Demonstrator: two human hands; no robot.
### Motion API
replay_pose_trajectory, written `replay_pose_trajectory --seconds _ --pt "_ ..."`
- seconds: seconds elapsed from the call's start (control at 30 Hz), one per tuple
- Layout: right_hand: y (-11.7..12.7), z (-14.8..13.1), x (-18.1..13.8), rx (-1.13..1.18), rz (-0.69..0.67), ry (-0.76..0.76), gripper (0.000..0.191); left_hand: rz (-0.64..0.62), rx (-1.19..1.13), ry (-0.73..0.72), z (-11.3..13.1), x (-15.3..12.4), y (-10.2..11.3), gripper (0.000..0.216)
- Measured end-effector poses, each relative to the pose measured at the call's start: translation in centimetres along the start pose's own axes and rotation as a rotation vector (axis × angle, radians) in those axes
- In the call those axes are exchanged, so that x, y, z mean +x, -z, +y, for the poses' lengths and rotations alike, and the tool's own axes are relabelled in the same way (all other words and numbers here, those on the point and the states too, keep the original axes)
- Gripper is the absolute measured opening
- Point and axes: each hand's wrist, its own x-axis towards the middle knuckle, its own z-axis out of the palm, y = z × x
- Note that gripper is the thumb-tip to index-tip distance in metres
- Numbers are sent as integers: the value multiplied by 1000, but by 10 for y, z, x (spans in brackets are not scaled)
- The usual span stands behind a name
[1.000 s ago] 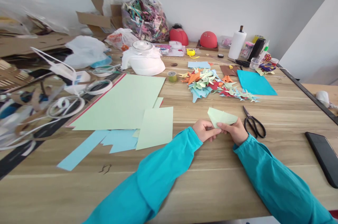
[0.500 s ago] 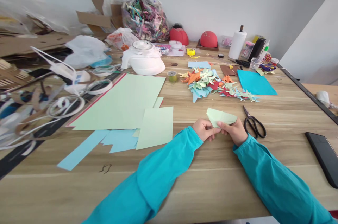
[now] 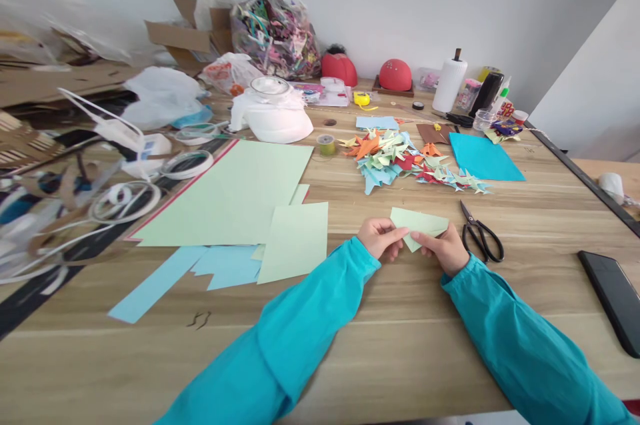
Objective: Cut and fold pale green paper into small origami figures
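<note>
A small folded piece of light green paper [image 3: 418, 221] is held between my two hands, a little above the wooden table [image 3: 400, 345]. My left hand [image 3: 381, 237] pinches its left edge, thumb pointing right. On the other side my right hand [image 3: 443, 247] grips the right part, its thumb pressed on the front face. One corner of the paper points down between the thumbs. Just right of my right hand lies a pair of black-handled scissors [image 3: 481, 231]. Beyond the hands is a heap of folded paper cranes [image 3: 387, 157] in orange, green, blue and red.
Left of my hands lie green paper sheets [image 3: 230, 195], a green square [image 3: 296, 243] and blue paper strips [image 3: 157, 285]. A phone [image 3: 611, 301] is at the right. Behind are a thread spool [image 3: 326, 144], a turquoise sheet [image 3: 486, 157] and a white cap [image 3: 275, 119]. Cables [image 3: 125, 201] clutter the left.
My left hand has shifted slightly left along the paper, its thumb now at the front. More of the paper's lower corner shows between the hands. My right hand stays nearly still.
</note>
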Motion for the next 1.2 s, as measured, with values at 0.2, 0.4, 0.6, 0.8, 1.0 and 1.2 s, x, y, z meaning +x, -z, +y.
replay_pose_trajectory --seconds 0.2,0.4,0.6,0.8,1.0,1.2 --pt "3 3 0 -32 -30 8 28 -8 -65 60 -3 2 2 40" --pt "2 2 0 -7 -42 -2 27 -9 -112 31 -6 3 2 43" --pt "1 0 0 16 -31 -22 28 -22 -121 15 -8 5 2 52" --pt "1 1 0 23 -22 -23 29 -3 -77 11 -10 7 2 51" --pt "3 3 0 15 -24 -23 30 -18 -120 19 -10 8 2 57" --pt "4 5 1 7 -24 15 28 -42 115 -5 -7 0 -4 49"
